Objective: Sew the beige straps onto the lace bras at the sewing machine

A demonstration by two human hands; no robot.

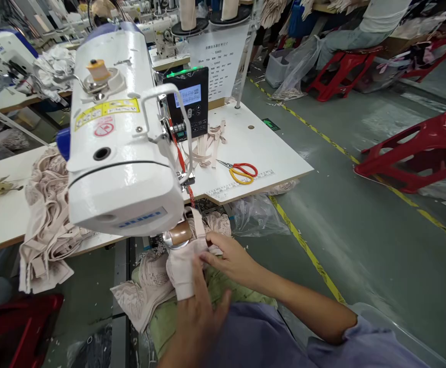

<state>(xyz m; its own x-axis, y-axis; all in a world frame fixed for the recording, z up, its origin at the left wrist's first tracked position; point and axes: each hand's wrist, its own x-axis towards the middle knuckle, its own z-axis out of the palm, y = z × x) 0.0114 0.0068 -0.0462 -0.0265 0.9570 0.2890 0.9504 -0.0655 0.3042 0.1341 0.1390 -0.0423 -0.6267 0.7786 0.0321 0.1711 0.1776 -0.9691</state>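
Observation:
A beige bra [184,268] with lace cups hangs at the sewing machine's [127,148] front end, beside its needle area. One beige strap rises from the bra toward the machine. My right hand [232,258] pinches the bra's edge between thumb and fingers, on the right side of the cloth. My left hand [198,317], somewhat smeared by motion, lies against the lower part of the bra with its fingers stretched out and its thumb apart. The machine's head hides the needle and presser foot.
Scissors [243,173] with red and yellow handles lie on the white table [276,158], near beige strap pieces [207,148]. A control panel [188,102] stands behind the machine. Several beige bras [48,214] are heaped at left. Red stools [418,151] stand on the floor; a seated person is beyond.

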